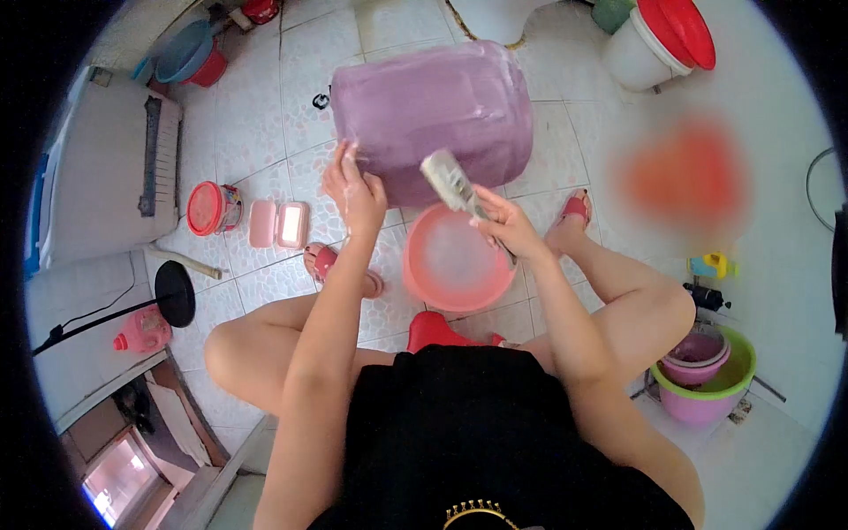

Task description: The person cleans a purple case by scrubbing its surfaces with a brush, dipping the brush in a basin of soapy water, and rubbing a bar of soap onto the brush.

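A large purple plastic container (433, 110) lies on its side on the tiled floor, streaked with white suds. My left hand (355, 190), wet with foam, grips its near left edge, with the fingers partly hidden. In my right hand (508, 221) is a scrub brush (449, 178), held by its handle over the near side of the container. Below the brush stands a pink basin (459, 296) of cloudy, soapy water, between my feet.
On the left are a pink soap box (262, 223), its lid raised, a red-lidded tub (205, 209) and a pink jug (143, 330). A white bucket (638, 57) stands at upper right. Nested basins (702, 402) sit at lower right. A blurred red patch lies at right.
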### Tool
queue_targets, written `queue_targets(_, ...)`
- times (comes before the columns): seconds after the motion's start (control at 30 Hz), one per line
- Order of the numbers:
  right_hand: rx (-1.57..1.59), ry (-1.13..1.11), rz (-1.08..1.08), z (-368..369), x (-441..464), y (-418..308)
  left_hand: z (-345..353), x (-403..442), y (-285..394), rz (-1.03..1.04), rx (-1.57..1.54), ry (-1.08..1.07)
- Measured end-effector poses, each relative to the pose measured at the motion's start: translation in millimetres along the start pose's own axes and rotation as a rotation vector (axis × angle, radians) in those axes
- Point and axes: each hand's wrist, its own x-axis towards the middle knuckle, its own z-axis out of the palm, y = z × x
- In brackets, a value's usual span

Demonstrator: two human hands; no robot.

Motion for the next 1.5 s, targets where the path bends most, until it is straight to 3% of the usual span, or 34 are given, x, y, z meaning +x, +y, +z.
queue_targets(0.2,-0.643,-0.175,0.103,-31.9,-11.5,83.9,27.0,-66.7,14.4,0.117,-0.144,-0.345)
queue_targets(0.3,-0.677,-0.139,0.027,-35.2,-2.4,156.0,39.3,-107.1,21.0,-0.163,-0.323,-0.669)
queue_targets(0.4,-0.579,-0.063,-0.086,-36.0,10.0,212.9,77.5,-162.2,-0.7,-0.347,-0.266,-0.957)
queue_targets(0.5,-0.390,-0.038,0.016,-31.8,8.2,207.3,117.7,-219.8,-24.6,-0.668,-0.429,-0.908)
queue_targets(0.6,-0.322,0.026,0.152,-33.8,-1.4,214.3,122.8,-229.4,-13.0,-0.609,-0.131,-0.842)
queue_targets(0.7,-0.296,0.047,0.183,-39.7,-4.5,214.8,146.4,-247.0,-12.3,-0.604,0.015,-0.585)
queue_targets(0.8,-0.151,0.118,0.163,-35.0,-14.6,192.9,170.5,-266.7,-21.5,-0.881,-0.079,-0.789)
queue_targets(0.9,-0.153,0.131,0.249,-39.1,-18.3,174.5,191.3,-296.3,-46.3,-1.177,-0.334,-1.057)
queue_targets(1.0,-0.177,0.148,0.156,-44.5,-17.7,185.0,161.6,-261.2,-13.0,-1.797,-1.602,-0.552)
queue_targets(1.1,-0.124,0.122,0.110,-46.7,-2.8,176.5,124.4,-178.7,24.0,-1.813,-1.758,-0.368)
queue_targets(1.2,-0.084,0.129,0.185,-34.9,-7.0,117.3,81.2,-81.6,64.0,-1.605,-1.544,-0.349)
queue_targets(1.27,-0.038,0.136,0.148,-22.3,-10.6,84.7,66.4,-32.6,66.4,-1.381,-1.593,-0.433)
queue_targets(1.33,-0.033,0.106,0.085,-12.3,-10.2,64.5,46.9,28.1,88.0,-1.336,-1.497,-0.393)
queue_targets(1.5,0.051,0.205,-0.260,19.0,18.6,-12.2,30.7,118.6,83.0,-0.917,-1.246,-0.521)
